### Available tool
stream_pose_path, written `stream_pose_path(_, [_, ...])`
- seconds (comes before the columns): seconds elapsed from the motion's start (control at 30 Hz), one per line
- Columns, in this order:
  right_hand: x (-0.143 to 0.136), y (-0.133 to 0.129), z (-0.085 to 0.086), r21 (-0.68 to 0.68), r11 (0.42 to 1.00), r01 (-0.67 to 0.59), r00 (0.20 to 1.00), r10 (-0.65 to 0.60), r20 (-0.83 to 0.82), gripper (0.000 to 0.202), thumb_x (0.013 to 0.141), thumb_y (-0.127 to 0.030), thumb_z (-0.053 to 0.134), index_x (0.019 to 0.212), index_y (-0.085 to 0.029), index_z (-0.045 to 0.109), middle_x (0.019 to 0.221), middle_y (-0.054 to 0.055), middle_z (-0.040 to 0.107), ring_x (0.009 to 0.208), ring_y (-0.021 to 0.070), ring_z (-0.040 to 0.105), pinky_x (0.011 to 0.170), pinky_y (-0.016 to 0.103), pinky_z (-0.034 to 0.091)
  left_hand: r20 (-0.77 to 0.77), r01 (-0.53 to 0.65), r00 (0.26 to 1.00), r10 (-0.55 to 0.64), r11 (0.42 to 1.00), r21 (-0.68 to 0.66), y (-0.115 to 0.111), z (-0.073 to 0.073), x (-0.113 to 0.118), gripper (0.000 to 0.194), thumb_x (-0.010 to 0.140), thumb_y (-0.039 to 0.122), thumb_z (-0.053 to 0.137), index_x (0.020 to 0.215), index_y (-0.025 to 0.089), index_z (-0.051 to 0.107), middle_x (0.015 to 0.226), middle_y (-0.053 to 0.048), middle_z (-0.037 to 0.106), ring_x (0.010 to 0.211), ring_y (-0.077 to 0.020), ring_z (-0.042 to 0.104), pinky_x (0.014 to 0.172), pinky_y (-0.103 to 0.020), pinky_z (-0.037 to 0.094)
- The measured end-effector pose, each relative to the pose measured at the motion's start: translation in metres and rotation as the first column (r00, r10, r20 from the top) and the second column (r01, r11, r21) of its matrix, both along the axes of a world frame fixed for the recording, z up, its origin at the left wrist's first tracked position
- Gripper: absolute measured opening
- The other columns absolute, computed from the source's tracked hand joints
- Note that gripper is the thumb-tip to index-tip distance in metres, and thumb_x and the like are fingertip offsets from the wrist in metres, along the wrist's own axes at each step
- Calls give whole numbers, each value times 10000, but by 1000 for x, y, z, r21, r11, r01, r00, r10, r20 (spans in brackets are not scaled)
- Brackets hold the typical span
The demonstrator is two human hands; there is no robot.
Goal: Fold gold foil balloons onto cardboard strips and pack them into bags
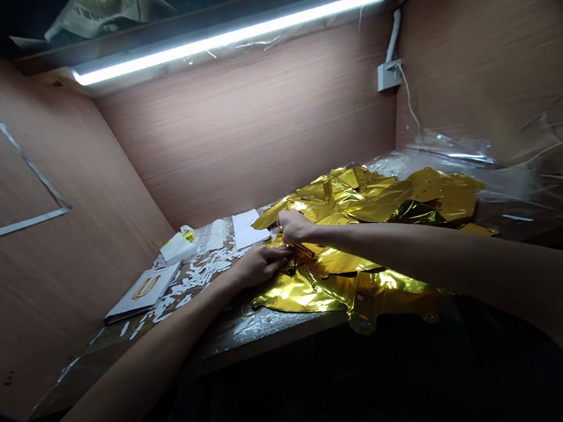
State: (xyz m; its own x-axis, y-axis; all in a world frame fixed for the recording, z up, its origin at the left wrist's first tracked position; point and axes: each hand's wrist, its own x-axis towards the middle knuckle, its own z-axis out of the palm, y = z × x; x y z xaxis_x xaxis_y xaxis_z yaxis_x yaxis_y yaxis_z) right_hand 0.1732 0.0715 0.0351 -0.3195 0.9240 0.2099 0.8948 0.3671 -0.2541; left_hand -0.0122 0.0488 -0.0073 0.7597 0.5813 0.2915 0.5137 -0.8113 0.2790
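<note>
The left hand (260,265) lies palm down, its fingers (279,262) reaching rightward. Just beyond those fingers, the right hand (295,228) is curled, its fingertips mostly hidden. Both bare forearms converge toward the fingers, the right one crossing nearly level.

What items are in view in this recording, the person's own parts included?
Table: one, dark, below everything
Gold foil pieces: many, overlapping, table's centre and right
White scraps: many, left of foil
Card: one visible, white with gold "U", far left
White sheet: one, behind left hand
Clear plastic: count unclear, back right
Light tube: one, white, overhead
Outlet box: one, white, upper right
Left hand: one, foil's left edge
Right hand: one, curled, at foil
</note>
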Motion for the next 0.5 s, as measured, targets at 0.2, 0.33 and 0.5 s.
stream_pose_path(0.2, [-17, -9, -2, 116, 979, -166, 986, 169, -16, 491, 771, -143, 735, 1251, -131, 633, 1202, 184, 659, 1054, 281, 613, 850, 332, 486, -76, -153, 984, 162, 982, 111, -22, 10, 1, 303, 968, 416, 585, 1044, 256, 832, 883, -60, 809, 687, -199, 708, 752, -334, 537])
stream_pose_path(0.33, [-29, -5, 2, 46, 995, -92, 989, 97, -111, 454, 675, -130, 785, 1118, -107, 688, 1095, 169, 694, 949, 246, 642, 734, 280, 501, 22, -185, 983, 184, 983, 18, -29, 11, 0, 279, 918, 437, 656, 1046, 254, 822, 898, -43, 804, 719, -192, 703, 712, -316, 518])
stream_pose_path(0.5, [-28, -1, 7, -193, 981, 17, 962, -68, -263, 189, 668, -204, 805, 802, -100, 721, 716, 92, 682, 613, 170, 610, 521, 258, 459, 208, -392, 908, 363, 913, 114, -25, 5, -3, 471, 698, 582, 836, 897, 166, 741, 850, -57, 733, 759, -231, 668, 706, -353, 523])
